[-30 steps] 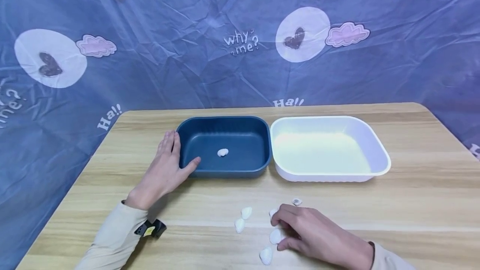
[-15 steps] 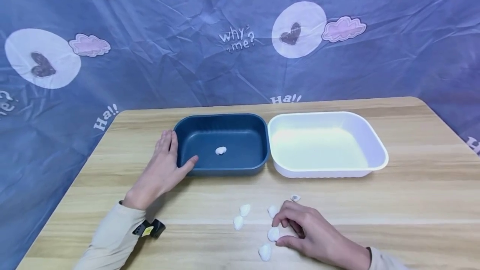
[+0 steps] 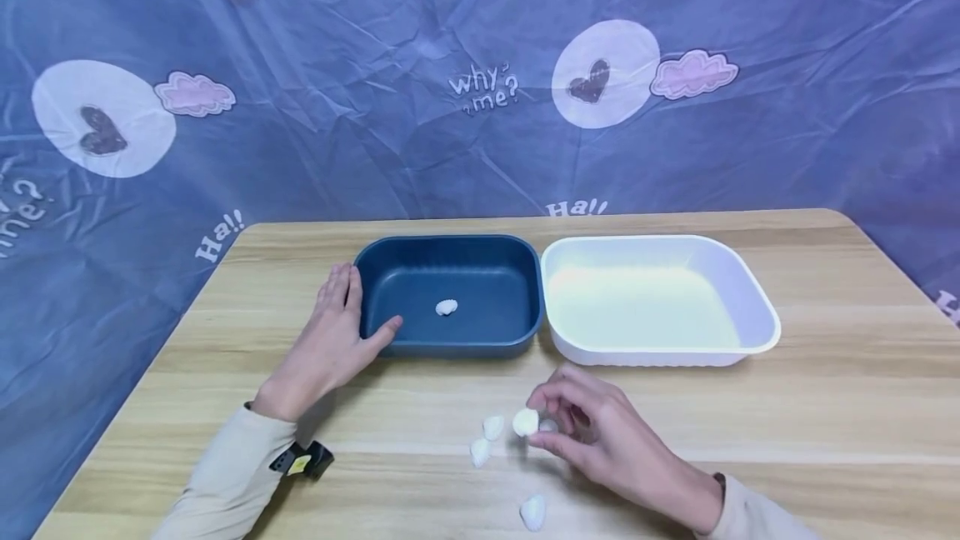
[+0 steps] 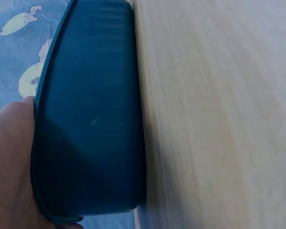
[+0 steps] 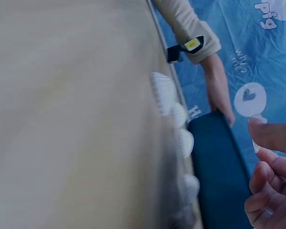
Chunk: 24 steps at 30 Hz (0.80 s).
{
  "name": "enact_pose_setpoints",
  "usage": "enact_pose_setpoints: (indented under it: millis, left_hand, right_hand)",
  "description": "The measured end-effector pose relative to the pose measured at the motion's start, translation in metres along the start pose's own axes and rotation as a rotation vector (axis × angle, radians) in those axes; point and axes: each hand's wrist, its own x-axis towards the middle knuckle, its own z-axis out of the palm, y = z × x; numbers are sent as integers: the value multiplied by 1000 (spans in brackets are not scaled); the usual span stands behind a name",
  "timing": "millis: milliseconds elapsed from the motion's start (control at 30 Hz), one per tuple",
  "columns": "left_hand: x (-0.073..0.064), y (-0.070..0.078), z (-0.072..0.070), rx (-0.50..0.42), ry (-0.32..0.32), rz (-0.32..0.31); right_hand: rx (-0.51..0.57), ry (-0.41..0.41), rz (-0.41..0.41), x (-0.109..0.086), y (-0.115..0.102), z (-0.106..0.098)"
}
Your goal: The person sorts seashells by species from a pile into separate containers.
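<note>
Grip, right hand (image 3: pixel 615 436): thumb and index finger pinch one white shell, the held shell (image 3: pixel 526 422), at its edges; gap between tips is the shell's width. Remaining fingers bent in behind. Held shell is raised over the table (image 3: pixel 840 432), nearer the person than the two trays.

Grip, left hand (image 3: pixel 330 348): fingers straight and side by side along the left end of the blue tray (image 3: pixel 457 350), thumb spread away from them across the near left corner of the rim.

Orientation: held shell looks almost round from the head, so its long axis cannot be read there; from the right wrist only a thin sliver shows between the digits. Blue tray upright, long axis left to right. White tray (image 3: pixel 652 307) lies the same way, just beside its right end.

Count: trays, 2. Shells seen from the head, 6: one held; one in the blue tray, the tray shell (image 3: pixel 446 307); four on the table. Of these four, a close pair (image 3: pixel 487 440) lies left of the held shell, a partly hidden shell (image 3: pixel 548 425) behind it, and a near shell (image 3: pixel 533 512) towards the person, long axis roughly fore-and-aft.
</note>
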Motion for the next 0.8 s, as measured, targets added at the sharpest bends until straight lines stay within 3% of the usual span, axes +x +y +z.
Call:
enact_pose_setpoints:
  millis: [200,467,800]
  left_hand:
    - [-2,-1,2,-2,10,-2]
    - [-3,-2,3,-8,16,-6]
    - [-1,0,3,-3,28,1]
  right_hand:
    - [1,58,96,30,-12,1]
    - [-48,84,231,68,8,10]
    - [-236,115,254,97,15,19]
